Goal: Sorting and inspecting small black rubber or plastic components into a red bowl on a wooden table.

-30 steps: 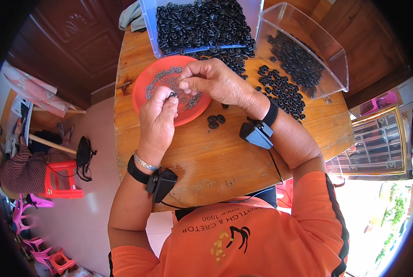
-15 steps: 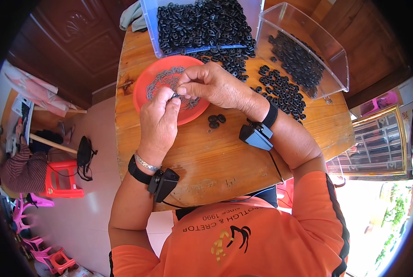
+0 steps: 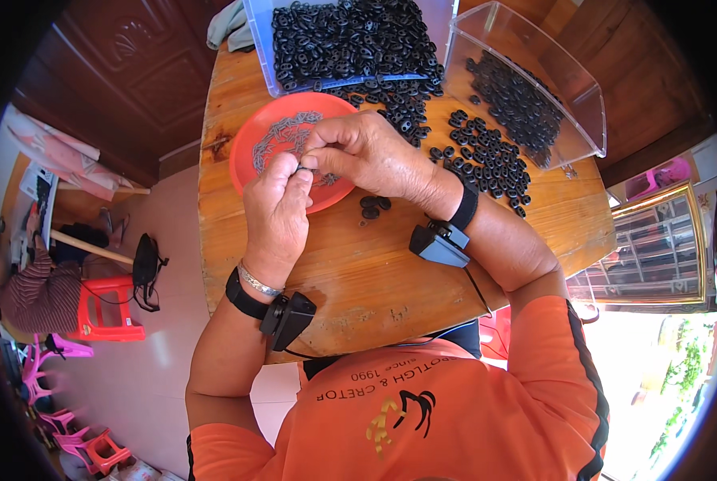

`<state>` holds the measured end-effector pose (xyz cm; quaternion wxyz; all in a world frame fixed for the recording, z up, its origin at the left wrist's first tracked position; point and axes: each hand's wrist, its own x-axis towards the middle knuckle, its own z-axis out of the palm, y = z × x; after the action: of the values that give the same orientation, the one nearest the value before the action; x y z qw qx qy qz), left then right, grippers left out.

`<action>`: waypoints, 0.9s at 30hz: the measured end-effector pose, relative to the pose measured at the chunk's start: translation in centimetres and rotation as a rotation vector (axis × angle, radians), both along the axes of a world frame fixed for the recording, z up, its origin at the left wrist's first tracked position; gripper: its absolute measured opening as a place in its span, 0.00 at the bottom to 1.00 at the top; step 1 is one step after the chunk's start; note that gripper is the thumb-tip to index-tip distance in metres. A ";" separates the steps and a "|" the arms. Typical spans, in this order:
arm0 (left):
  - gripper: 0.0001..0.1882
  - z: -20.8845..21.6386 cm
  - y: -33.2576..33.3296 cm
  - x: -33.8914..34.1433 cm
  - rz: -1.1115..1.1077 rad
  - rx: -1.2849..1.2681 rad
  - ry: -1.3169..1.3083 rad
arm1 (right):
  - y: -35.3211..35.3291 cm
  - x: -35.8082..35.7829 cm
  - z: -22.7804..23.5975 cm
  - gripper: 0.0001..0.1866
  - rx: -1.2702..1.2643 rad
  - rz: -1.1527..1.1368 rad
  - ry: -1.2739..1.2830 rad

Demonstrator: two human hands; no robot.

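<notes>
Over an orange plastic dish (image 3: 240, 164), my two hands meet fingertip to fingertip. My left hand (image 3: 274, 212) pinches a small black piece (image 3: 303, 167), mostly hidden by the thumb and fingers. Thumb and forefinger of my right hand (image 3: 374, 160) are closed right against that piece; what they grip, if anything, is hidden. In the dish lie many thin grey metal pieces (image 3: 272, 143). Several black oval pieces (image 3: 370, 212) lie beside the dish, below my right wrist.
A clear bluish bin (image 3: 260, 48) full of black two-holed ovals stands behind the dish, spilling onto the wooden table (image 3: 358, 280). More ovals (image 3: 490, 160) spread at the right, near a tilted clear container (image 3: 595, 120). At far left, a person in striped sleeves sits by a red stool (image 3: 118, 317).
Both hands stay together and have shifted only slightly. The black piece shows less between the fingers. My right wrist has moved a little left, covering part of the loose ovals beside the dish.
</notes>
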<state>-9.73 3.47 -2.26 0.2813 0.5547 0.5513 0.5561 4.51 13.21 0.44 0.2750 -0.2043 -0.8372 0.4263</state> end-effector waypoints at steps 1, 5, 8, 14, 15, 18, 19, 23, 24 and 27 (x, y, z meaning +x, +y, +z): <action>0.08 0.2 -0.1 0.1 -0.007 -0.003 -0.036 | -0.3 0.2 0.3 0.07 0.002 -0.005 0.000; 0.09 0.7 -0.1 1.1 -0.029 -0.033 -0.109 | -0.8 1.5 1.1 0.07 0.060 -0.007 0.022; 0.08 0.8 -0.1 2.5 -0.023 -0.067 -0.106 | -0.4 3.4 1.2 0.09 0.039 -0.012 0.042; 0.07 0.1 0.4 3.3 -0.048 -0.134 -0.111 | 3.9 10.4 1.1 0.11 -0.059 -0.207 0.004; 0.06 -0.4 0.6 3.5 -0.070 -0.113 -0.129 | 4.2 11.8 0.3 0.10 -0.077 -0.307 -0.114; 0.06 -1.4 0.9 3.6 -0.127 -0.141 -0.142 | 3.4 13.5 -1.5 0.10 0.030 -0.225 -0.232; 0.06 -1.5 1.0 4.1 -0.131 -0.147 -0.145 | 3.1 13.9 -2.2 0.10 0.012 -0.235 -0.268; 0.07 -2.0 1.1 5.6 -0.152 -0.145 -0.142 | 3.3 14.2 -3.5 0.10 0.385 -0.124 -0.326; 0.07 -2.2 1.2 5.8 -0.156 -0.146 -0.136 | 3.2 14.1 -3.5 0.10 0.382 -0.127 -0.326; 0.07 -2.5 1.4 6.2 -0.159 -0.158 -0.130 | 2.6 13.9 -3.6 0.11 0.408 -0.117 -0.412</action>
<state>-3.50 4.83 -4.77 0.4025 0.5354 0.5282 0.5218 18.38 15.79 -3.18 0.1588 -0.2747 -0.9307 0.1821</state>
